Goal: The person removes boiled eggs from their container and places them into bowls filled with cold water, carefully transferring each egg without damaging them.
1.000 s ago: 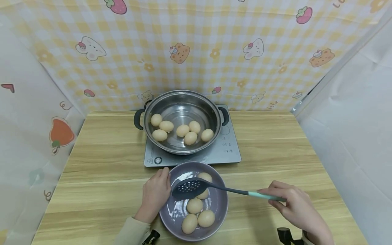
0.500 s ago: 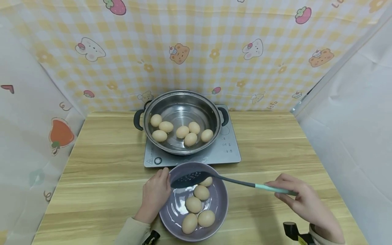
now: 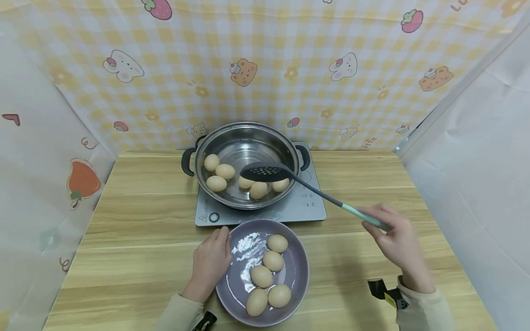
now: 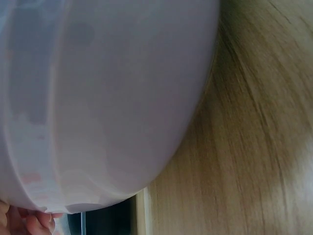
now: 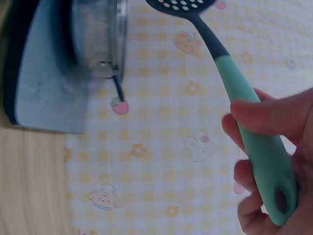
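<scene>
My right hand [image 3: 399, 243] grips the mint-green handle of a dark skimmer [image 3: 319, 191]. Its perforated head is over the steel pot [image 3: 248, 131] and overlaps several brown eggs [image 3: 216, 184] in the pot; no egg shows on it. In the right wrist view, thumb and fingers wrap the handle [image 5: 261, 152]. My left hand [image 3: 210, 262] holds the left rim of a purple bowl [image 3: 238, 289] with several eggs [image 3: 262, 276] in it. The left wrist view shows the bowl's outer wall [image 4: 122, 98], with fingertips [image 4: 39, 223] at its rim.
The pot stands on a flat grey induction cooker [image 3: 265, 214], black handles at its sides. Cooker and bowl are close together on the wooden table [image 3: 136, 239]. A yellow checked cloth [image 3: 281, 92] hangs behind, with white sheets [image 3: 476, 151] at both sides.
My right hand has carried the skimmer up and forward from above the bowl to over the pot. Left hand and bowl have stayed in place.
</scene>
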Available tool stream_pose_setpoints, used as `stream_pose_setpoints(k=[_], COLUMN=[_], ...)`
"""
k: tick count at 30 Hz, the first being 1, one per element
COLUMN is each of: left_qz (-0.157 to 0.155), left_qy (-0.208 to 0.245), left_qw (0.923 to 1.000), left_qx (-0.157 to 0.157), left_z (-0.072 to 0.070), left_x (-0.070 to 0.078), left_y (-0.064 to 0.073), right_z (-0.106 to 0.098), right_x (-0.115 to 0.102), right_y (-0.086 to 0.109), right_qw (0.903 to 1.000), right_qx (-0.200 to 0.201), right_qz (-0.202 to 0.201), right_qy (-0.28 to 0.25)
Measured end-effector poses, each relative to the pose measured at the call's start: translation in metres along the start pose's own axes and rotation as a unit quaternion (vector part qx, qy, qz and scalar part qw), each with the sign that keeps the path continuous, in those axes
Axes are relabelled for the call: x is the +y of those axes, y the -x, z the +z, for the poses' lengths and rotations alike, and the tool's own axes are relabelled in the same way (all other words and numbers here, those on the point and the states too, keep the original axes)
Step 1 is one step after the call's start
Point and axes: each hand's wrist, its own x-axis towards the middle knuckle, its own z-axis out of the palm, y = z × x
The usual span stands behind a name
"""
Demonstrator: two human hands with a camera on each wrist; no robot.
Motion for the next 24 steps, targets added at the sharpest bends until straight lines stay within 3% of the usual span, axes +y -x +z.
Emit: stream_pose_setpoints(k=[5,10,24], left_qz=[-0.003,-0.005,-0.002], left_qy=[0.001,0.001,0.001], left_qw=[1.0000,1.0000,1.0000], left_qx=[-0.005,-0.001,0.002], left_z=[-0.001,-0.001,0.000], left_x=[0.001,0.001,0.000], left_y=[0.000,0.000,0.000], right_z=[0.013,0.021,0.030], right_x=[0.002,0.002,0.000], right_y=[-0.007,-0.012,-0.015], right_qw=[0.9960,0.9898,0.9843], right_qx=[0.037,0.049,0.007], right_qz=[-0.017,-0.041,-0.071], right_qy=[0.079,0.127,0.161])
